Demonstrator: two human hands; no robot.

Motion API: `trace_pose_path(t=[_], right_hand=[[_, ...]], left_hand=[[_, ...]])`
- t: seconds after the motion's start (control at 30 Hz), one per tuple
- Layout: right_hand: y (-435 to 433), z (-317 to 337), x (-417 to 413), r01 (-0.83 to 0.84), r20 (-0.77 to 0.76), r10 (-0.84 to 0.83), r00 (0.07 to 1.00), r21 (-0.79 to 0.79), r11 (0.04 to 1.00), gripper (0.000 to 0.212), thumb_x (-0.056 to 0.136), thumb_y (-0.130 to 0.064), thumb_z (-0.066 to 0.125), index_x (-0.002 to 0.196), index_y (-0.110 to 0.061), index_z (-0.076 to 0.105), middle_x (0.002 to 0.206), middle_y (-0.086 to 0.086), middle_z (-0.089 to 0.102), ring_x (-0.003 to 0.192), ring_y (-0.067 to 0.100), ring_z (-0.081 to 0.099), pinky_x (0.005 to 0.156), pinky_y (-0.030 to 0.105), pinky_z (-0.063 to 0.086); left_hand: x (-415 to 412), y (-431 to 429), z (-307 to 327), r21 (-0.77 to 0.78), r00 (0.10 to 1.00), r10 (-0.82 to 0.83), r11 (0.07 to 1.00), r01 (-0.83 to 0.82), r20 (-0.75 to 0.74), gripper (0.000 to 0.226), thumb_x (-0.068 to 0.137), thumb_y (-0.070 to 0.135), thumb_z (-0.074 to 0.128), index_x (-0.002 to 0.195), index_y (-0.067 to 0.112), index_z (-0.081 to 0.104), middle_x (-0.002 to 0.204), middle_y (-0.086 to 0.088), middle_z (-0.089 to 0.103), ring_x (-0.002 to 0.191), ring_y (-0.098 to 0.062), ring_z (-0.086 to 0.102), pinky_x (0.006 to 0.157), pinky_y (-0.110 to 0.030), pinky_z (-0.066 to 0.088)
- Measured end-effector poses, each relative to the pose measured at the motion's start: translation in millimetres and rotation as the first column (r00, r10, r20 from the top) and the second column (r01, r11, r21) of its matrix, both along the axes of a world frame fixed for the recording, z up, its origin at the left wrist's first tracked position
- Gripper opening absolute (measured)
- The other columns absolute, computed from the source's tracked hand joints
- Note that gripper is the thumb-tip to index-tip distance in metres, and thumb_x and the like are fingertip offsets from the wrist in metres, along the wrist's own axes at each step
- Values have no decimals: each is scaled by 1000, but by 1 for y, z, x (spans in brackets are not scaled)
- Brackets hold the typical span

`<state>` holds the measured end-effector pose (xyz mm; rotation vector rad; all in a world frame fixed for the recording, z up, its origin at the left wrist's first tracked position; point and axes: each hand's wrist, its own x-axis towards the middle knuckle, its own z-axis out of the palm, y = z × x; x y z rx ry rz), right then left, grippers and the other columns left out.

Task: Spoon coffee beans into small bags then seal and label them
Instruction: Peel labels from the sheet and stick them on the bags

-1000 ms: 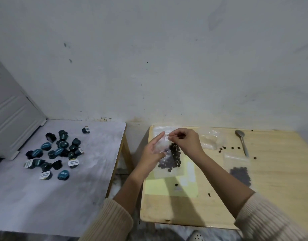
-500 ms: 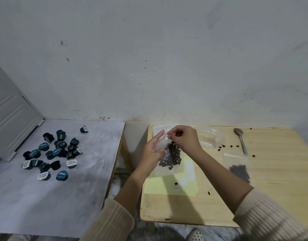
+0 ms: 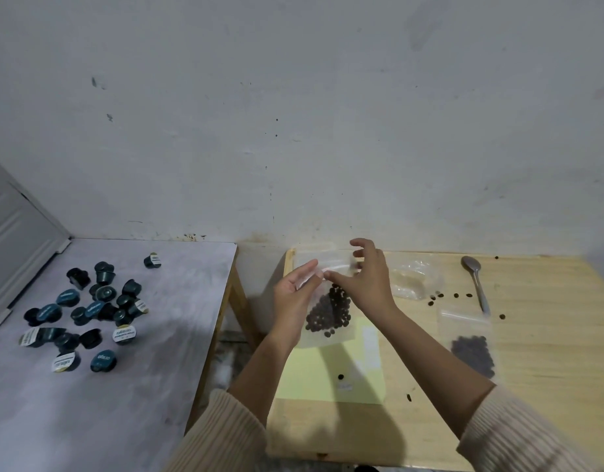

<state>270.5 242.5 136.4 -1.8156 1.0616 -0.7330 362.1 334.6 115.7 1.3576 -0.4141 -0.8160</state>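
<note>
Both hands hold a small clear bag point(image 3: 328, 315) with dark coffee beans in its lower half, raised above the wooden table point(image 3: 549, 352). My left hand point(image 3: 294, 298) supports the bag's left side near the top strip. My right hand point(image 3: 368, 281) pinches the top strip with thumb and forefinger, the other fingers spread. A second clear bag of beans point(image 3: 470, 345) lies flat to the right. A metal spoon point(image 3: 477, 281) rests at the back right. A yellow sheet point(image 3: 314, 379) with pale labels lies under the held bag.
Loose beans point(image 3: 443, 296) are scattered near the spoon and on the yellow sheet. Empty clear bags point(image 3: 413, 277) lie by the wall. A grey table point(image 3: 89, 386) on the left carries several dark coffee capsules point(image 3: 89, 311). A gap separates the two tables.
My right hand's fingers have spread apart and slid along the bag's top strip. The bag has risen slightly toward the wall. The view has tilted a little.
</note>
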Motion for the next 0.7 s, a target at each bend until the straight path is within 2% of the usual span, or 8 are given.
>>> trace_pose_path(t=[0.07, 0.2, 0.27, 0.37, 0.53, 0.63, 0.7], right_hand=[[-11, -2, 2, 21, 32, -24, 999, 84, 996, 73, 66, -24, 84, 126, -21, 42, 112, 3, 47, 83, 15, 54, 65, 15, 41], [-38, -11, 13, 46, 69, -61, 996, 208, 977, 70, 66, -19, 83, 124, -20, 43, 111, 6, 51, 80, 17, 54, 65, 20, 44], [-50, -17, 20, 44, 66, -60, 996, 217, 975, 65, 69, -17, 81, 122, -20, 44, 111, 6, 52, 78, 16, 53, 66, 21, 44], [-68, -30, 30, 45, 54, -59, 997, 226, 973, 59, 72, -15, 78, 120, -18, 45, 111, 6, 53, 77, 16, 51, 64, 16, 41], [-92, -56, 47, 46, 37, -56, 998, 224, 973, 49, 74, -13, 76, 114, -19, 49, 112, 5, 54, 79, 14, 53, 63, 14, 41], [-102, -75, 54, 36, 35, -45, 998, 236, 971, 43, 75, -13, 75, 109, -23, 50, 112, 6, 55, 86, 18, 57, 67, 17, 45], [-107, -86, 59, 33, 24, -41, 999, 266, 963, 39, 78, -13, 73, 107, -23, 50, 106, 5, 58, 85, 20, 58, 66, 16, 47]], left_hand=[[4, -12, -3, 6, 1000, 27, 1000, -27, -7, 25, 84, 10, 66, 108, 18, 66, 105, 13, 65, 95, 7, 61, 86, -13, 49], [15, -37, -8, 35, 998, 43, 998, -44, 35, 28, 84, 8, 66, 111, 14, 65, 104, 11, 66, 96, 5, 61, 82, -10, 49], [22, -49, -11, 62, 996, 43, 997, -48, 81, 30, 84, 6, 66, 114, 10, 64, 106, 6, 66, 94, 2, 63, 80, -12, 51], [35, -66, -20, 118, 989, 31, 992, -48, 146, 30, 85, 6, 65, 114, 11, 65, 112, -2, 67, 101, -13, 64, 89, -26, 53], [57, -92, -40, 233, 960, -33, 972, -33, 276, 29, 89, 12, 62, 117, 18, 64, 117, 4, 62, 108, -9, 58, 92, -22, 50], [69, -102, -57, 276, 956, -64, 961, -19, 287, 27, 90, 12, 59, 116, 18, 63, 115, 3, 61, 107, -12, 59, 91, -25, 51], [76, -107, -67, 283, 938, -77, 959, -23, 337, 28, 89, 13, 56, 116, 15, 63, 113, 0, 62, 102, -13, 60, 88, -32, 53]])
